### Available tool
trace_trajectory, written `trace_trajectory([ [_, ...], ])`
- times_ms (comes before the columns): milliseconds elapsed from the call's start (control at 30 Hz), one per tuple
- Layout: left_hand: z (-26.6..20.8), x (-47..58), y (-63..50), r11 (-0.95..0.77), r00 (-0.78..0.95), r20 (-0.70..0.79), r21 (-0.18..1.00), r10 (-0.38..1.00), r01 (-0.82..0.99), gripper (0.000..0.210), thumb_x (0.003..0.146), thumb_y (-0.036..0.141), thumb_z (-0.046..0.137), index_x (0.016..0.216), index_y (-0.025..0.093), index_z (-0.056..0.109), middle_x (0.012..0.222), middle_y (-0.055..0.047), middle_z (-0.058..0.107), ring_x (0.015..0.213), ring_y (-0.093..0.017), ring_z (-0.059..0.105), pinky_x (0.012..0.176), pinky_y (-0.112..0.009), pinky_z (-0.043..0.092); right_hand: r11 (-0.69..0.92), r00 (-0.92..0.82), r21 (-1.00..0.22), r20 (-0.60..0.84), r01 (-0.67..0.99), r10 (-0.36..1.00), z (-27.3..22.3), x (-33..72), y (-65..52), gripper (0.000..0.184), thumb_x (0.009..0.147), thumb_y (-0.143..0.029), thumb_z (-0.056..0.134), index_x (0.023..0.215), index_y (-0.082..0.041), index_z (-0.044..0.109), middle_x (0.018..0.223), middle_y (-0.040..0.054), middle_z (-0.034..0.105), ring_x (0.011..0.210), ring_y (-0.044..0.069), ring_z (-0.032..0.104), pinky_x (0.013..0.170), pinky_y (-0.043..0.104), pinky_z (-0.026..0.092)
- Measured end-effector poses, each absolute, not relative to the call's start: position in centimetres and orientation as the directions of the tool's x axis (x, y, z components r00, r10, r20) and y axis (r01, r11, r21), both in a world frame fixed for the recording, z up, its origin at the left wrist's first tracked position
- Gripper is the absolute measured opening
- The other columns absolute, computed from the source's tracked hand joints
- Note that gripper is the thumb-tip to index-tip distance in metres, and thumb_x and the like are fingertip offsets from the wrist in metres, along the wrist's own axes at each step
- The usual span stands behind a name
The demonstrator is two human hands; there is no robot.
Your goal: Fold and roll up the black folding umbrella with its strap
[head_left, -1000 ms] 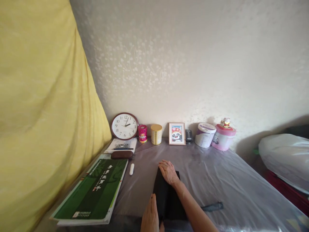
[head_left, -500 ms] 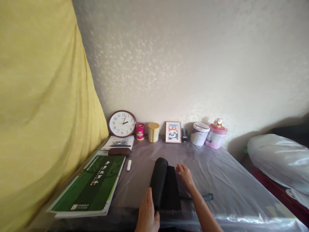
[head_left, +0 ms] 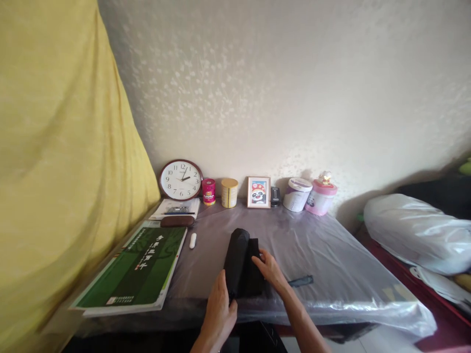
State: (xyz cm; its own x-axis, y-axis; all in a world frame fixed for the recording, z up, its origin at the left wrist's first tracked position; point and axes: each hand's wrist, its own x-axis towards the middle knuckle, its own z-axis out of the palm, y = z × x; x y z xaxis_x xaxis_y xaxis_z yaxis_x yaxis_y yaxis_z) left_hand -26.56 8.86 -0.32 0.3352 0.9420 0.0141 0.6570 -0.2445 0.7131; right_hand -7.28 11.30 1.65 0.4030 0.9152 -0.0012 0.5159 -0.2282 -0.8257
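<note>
A thick black roll (head_left: 236,257) of thin sheet material stands tilted over the near part of the table, with a flat black flap (head_left: 253,282) hanging loose along its right side. My left hand (head_left: 220,304) is wrapped round the roll's lower left side, thumb toward me. At the flap's upper right edge, my right hand (head_left: 268,267) takes hold with thumb and fingers; its far fingertips are partly hidden. Just right of my right wrist lies a small dark grey-green folded strip (head_left: 301,281).
A green book (head_left: 136,269), a brown case (head_left: 177,221) and a white stick-like item (head_left: 193,240) lie at left. Along the wall stand a clock (head_left: 181,180), a pink tin (head_left: 208,191), a yellow-lidded can (head_left: 229,193), a picture frame (head_left: 258,192) and tubs (head_left: 297,195).
My right hand has moved left onto the flap's edge from just beside it. The view has shifted, showing more of the table's front edge. My left hand keeps its hold.
</note>
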Motion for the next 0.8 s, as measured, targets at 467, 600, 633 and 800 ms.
trace_trajectory([
  [467,-0.1,-26.7,8.9,-0.27,0.341,0.029,0.677,0.94,0.684,0.069,0.068,0.008,0.043,0.133,0.005,0.022,0.139,-0.018,0.035,0.13,-0.022,0.032,0.107,-0.032,0.026,-0.177,0.287,-0.861,-0.038,0.476,0.957,4.4,-12.6,13.6,0.036,0.076,-0.018,0.052,0.112,-0.012,0.052,0.065,-0.0036,0.057,0.05,0.01,0.053,0.046,0.021,0.044],
  [600,0.1,-26.8,8.9,-0.268,0.342,0.019,0.663,0.94,0.7,0.066,0.07,0.009,0.043,0.133,0.006,0.023,0.137,-0.018,0.037,0.13,-0.023,0.032,0.106,-0.034,0.029,-0.14,0.296,-0.792,0.053,0.594,0.954,4.2,-13.9,13.6,0.033,0.077,-0.017,0.053,0.11,-0.015,0.056,0.071,0.0002,0.064,0.061,0.012,0.06,0.058,0.022,0.045],
  [633,0.1,-26.9,9.0,-0.271,0.345,0.017,0.658,0.938,0.703,0.065,0.07,0.009,0.043,0.132,0.005,0.023,0.137,-0.019,0.038,0.13,-0.023,0.033,0.105,-0.034,0.029,-0.133,0.297,-0.772,0.076,0.621,0.952,4.3,-14.1,13.5,0.032,0.078,-0.017,0.054,0.109,-0.015,0.057,0.071,0.0007,0.065,0.065,0.013,0.062,0.061,0.022,0.045],
  [800,-0.2,-26.9,9.0,-0.282,0.347,0.02,0.628,0.938,0.726,0.063,0.072,0.01,0.043,0.131,0.002,0.023,0.136,-0.021,0.037,0.128,-0.025,0.036,0.106,-0.035,0.03,-0.117,0.281,-0.745,0.097,0.656,0.955,4.8,-14.9,12.9,0.028,0.08,-0.018,0.052,0.105,-0.015,0.062,0.073,0.0039,0.069,0.07,0.016,0.064,0.065,0.023,0.045],
])
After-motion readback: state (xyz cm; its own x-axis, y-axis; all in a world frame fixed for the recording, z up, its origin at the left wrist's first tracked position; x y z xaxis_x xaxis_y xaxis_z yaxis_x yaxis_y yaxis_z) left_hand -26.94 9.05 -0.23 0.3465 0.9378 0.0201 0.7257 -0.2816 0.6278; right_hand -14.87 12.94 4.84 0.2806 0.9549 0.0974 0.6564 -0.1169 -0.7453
